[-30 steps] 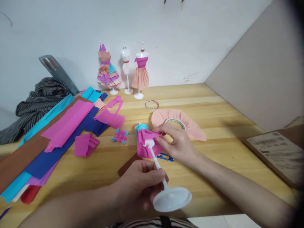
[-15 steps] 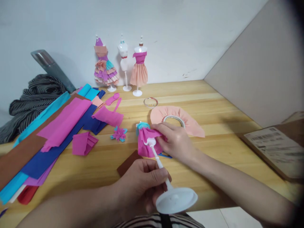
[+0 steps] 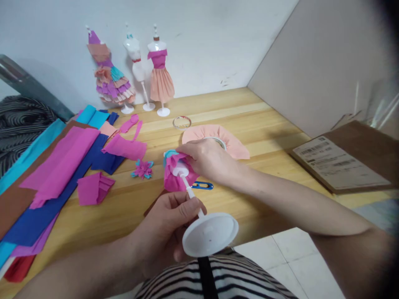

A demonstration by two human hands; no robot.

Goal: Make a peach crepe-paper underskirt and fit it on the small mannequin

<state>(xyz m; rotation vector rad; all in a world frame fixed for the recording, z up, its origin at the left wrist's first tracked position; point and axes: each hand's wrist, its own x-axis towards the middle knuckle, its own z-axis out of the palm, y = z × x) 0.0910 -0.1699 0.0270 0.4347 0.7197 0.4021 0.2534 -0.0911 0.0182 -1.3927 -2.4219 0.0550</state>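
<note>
My left hand is closed round the thin stem of a small white mannequin stand, its round base tilted toward me. Pink crepe paper with a light blue part covers the mannequin's upper end, which points away. My right hand pinches the edge of the pink paper from the right; its fingertips are partly hidden. Just below that hand, blue-handled scissors lie on the table. A pink and blue paper flower lies to the left. Behind my right hand is a gathered peach paper piece with a tape roll.
Three small mannequins stand by the wall, two in paper dresses. Crepe paper strips cover the table's left side, beside striped cloth. A clear bangle-like ring lies mid-table. A cardboard box is at the right.
The view has shifted, so things on the table appear further left and higher. More of the blue scissors shows. Both hands keep their hold on the stand and pink paper.
</note>
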